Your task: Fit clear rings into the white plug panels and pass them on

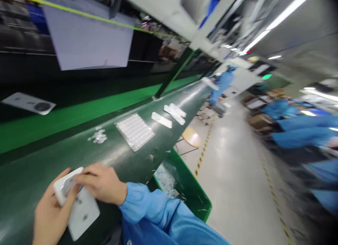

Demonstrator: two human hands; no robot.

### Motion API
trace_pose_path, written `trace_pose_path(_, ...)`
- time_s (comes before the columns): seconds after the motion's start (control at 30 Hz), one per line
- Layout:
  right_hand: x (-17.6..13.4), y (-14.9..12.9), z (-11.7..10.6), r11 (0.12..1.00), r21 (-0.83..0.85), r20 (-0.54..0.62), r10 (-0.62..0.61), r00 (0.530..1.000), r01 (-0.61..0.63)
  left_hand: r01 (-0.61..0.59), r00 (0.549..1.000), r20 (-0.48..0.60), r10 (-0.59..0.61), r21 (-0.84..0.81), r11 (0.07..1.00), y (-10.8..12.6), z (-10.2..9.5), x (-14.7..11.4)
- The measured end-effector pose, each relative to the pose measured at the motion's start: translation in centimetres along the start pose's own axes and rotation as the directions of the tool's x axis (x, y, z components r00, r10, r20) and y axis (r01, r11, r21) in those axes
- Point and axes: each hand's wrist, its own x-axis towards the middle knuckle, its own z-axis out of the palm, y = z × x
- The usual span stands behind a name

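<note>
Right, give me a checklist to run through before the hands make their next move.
1. White plate held: ok, the left hand grips the white plate with the thumb across its face.
2. Right hand in position: ok, the right hand is at the plate's upper end, fingers by the round part.
3. Round part fully seated: cannot tell, the fingers partly cover it.
4. Gridded tray lying flat: ok, the gridded tray rests on the green work surface.
5. Loose white pieces in one neat stack: not ok, the loose white pieces lie scattered in a small heap.
</note>
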Motion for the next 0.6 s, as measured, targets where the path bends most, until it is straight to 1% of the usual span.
trace_pose_path(0.03, -0.4, -0.3, -0.2, 0.998, 0.064, -0.016, 0.009, 1.0, -0.008, 0.05, 0.999, 0.017, -0.049, -0.064, 0.997, 0.6, 0.1, -0.5)
trace_pose_path(0.07, -0.8, -0.5, -0.5, 0.99, 0.142, -0.045, 0.03, 0.999, -0.023, 0.064, 0.997, 0.05, -0.057, -0.15, 0.987, 1.1, 0.2, -0.9)
trace_pose_path(0.13, -1.3, -0.6, -0.8, 0.952, 0.3, -0.123, 0.105, 0.987, -0.064, 0.06, 0.994, 0.107, -0.031, -0.28, 0.958, 1.5, 0.7, -1.3)
trace_pose_path(0.17, -1.4, -0.5, -0.9, 0.93, 0.361, -0.144, 0.132, 0.981, -0.072, 0.061, 0.993, 0.118, -0.023, -0.331, 0.942, 1.5, 0.8, -1.3)
trace_pose_path(0.23, -1.4, -0.2, -1.0, 0.899, 0.432, -0.164, 0.153, 0.974, -0.069, 0.089, 0.986, 0.163, -0.025, -0.395, 0.914, 1.1, 1.1, -1.2)
trace_pose_path(0.3, -1.4, -0.1, -1.1, 0.895, 0.444, -0.172, 0.138, 0.976, -0.048, 0.113, 0.981, 0.193, -0.029, -0.443, 0.889, 0.9, 1.2, -1.3)
trace_pose_path(0.4, -1.5, -0.3, -1.6, 0.909, 0.416, -0.179, 0.11, 0.978, -0.026, 0.129, 0.978, 0.206, -0.028, -0.499, 0.857, 1.0, 1.2, -1.7)
trace_pose_path(0.5, -1.6, -0.3, -1.8, 0.93, 0.366, -0.186, 0.092, 0.978, -0.018, 0.136, 0.976, 0.218, -0.02, -0.529, 0.838, 1.3, 1.1, -1.7)
trace_pose_path(0.6, -1.8, -0.2, -1.8, 0.955, 0.297, -0.202, 0.057, 0.978, 0.006, 0.131, 0.975, 0.221, -0.013, -0.529, 0.838, 1.3, 1.1, -1.7)
